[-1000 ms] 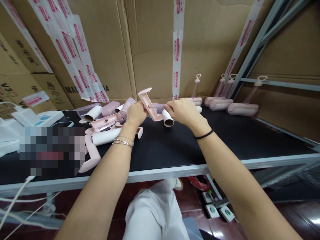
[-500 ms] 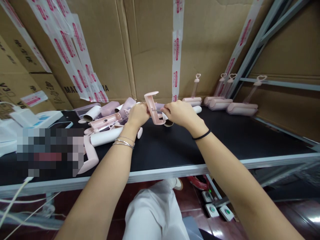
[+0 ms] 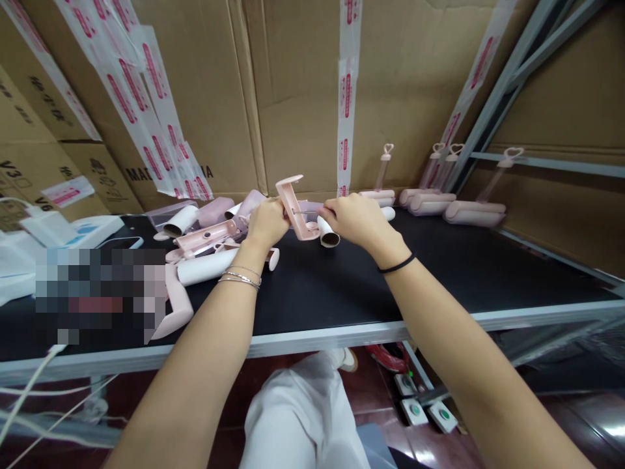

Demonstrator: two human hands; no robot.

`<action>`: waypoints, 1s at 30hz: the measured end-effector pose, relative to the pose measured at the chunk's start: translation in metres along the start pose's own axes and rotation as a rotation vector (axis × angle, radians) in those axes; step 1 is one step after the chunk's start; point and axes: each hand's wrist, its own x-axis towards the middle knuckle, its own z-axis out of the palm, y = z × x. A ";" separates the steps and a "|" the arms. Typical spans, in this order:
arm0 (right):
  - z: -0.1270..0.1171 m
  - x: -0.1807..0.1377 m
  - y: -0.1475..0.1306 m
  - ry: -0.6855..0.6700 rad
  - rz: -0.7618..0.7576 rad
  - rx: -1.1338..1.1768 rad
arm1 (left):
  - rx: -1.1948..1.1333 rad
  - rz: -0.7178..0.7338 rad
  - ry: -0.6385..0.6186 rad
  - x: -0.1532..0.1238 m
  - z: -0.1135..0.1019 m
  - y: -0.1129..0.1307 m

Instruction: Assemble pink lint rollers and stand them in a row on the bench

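My left hand point(image 3: 269, 223) is closed around one side of a pink lint roller shell point(image 3: 299, 212), held tilted above the table with its hollow side facing right. My right hand point(image 3: 354, 220) grips a screwdriver point(image 3: 308, 212), whose thin metal shaft reaches into the shell's hollow. Its handle is hidden inside the fist, and I cannot make out exactly what the tip touches. A white paper roll point(image 3: 329, 232) with a brown core lies just below the right hand. To the left of my left hand lie pink shell parts point(image 3: 208, 236) and another white roll point(image 3: 205, 266).
Several pink lint rollers point(image 3: 474, 212) with heart-shaped handle ends line the back right of the black table point(image 3: 430, 273). A white power strip point(image 3: 92, 231) and a blurred-out patch point(image 3: 97, 296) sit at left. Large cardboard boxes point(image 3: 293, 98) stand behind; a metal frame point(image 3: 508, 85) rises at right.
The shell has shifted slightly left and tilted more. My right hand has drawn a little to the right, so more of the screwdriver's shaft and the white roll below show.
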 end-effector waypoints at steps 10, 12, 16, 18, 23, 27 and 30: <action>-0.002 0.000 0.001 -0.011 0.024 0.019 | -0.075 0.082 0.036 0.000 0.001 -0.004; -0.003 -0.001 0.001 -0.006 0.035 0.010 | -0.022 0.054 -0.008 -0.001 0.000 -0.003; -0.005 -0.002 0.000 0.006 0.040 -0.026 | 0.078 0.030 -0.070 -0.001 -0.002 -0.001; -0.005 -0.003 0.000 0.023 0.031 -0.033 | 0.093 0.029 -0.090 -0.001 -0.003 0.000; -0.003 -0.002 0.000 0.078 0.000 -0.043 | 0.123 0.016 -0.103 -0.002 -0.005 0.002; 0.002 0.001 0.002 0.130 -0.055 -0.045 | 0.124 0.011 -0.100 -0.003 -0.006 0.003; 0.007 0.003 0.003 0.168 -0.089 -0.049 | 0.113 0.001 -0.103 -0.003 -0.005 0.002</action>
